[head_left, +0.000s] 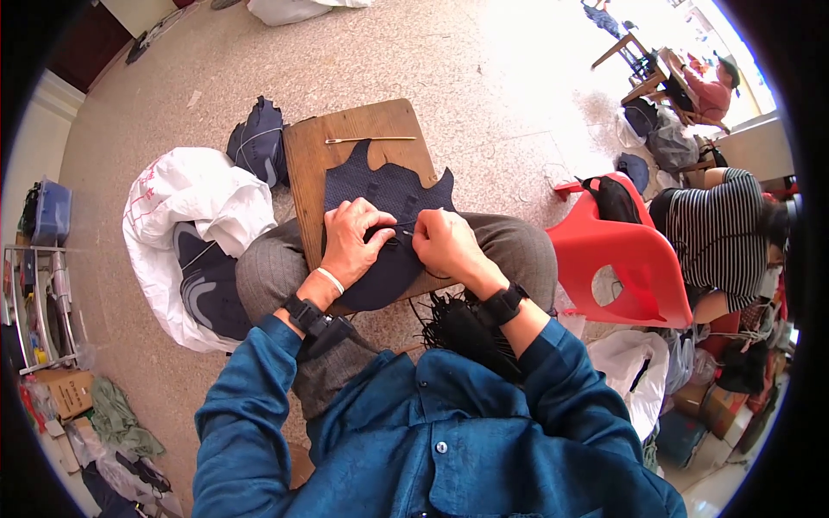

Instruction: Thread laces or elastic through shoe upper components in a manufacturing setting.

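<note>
A dark navy cut fabric piece (367,186), shaped like a shoe upper with two pointed ends, lies across a wooden board (313,160) over my knees. My left hand (352,233) bends over its left half, thumb and forefinger closed on the fabric. On the other side my right hand (451,246) is closed in a pinch close to the middle of the piece. A small pale tip and a dark strand show by its fingertips; what it grips is mostly hidden. Beyond the fabric, a thin stick-like tool (371,139) rests on the board.
A white sack (155,233) at my left holds tied dark pieces (211,293); another tied bundle (259,142) stands behind it. Black laces (471,332) hang by my right thigh. A red plastic chair (617,259) and a person in stripes (717,237) are at right; another person (712,91) sits farther off.
</note>
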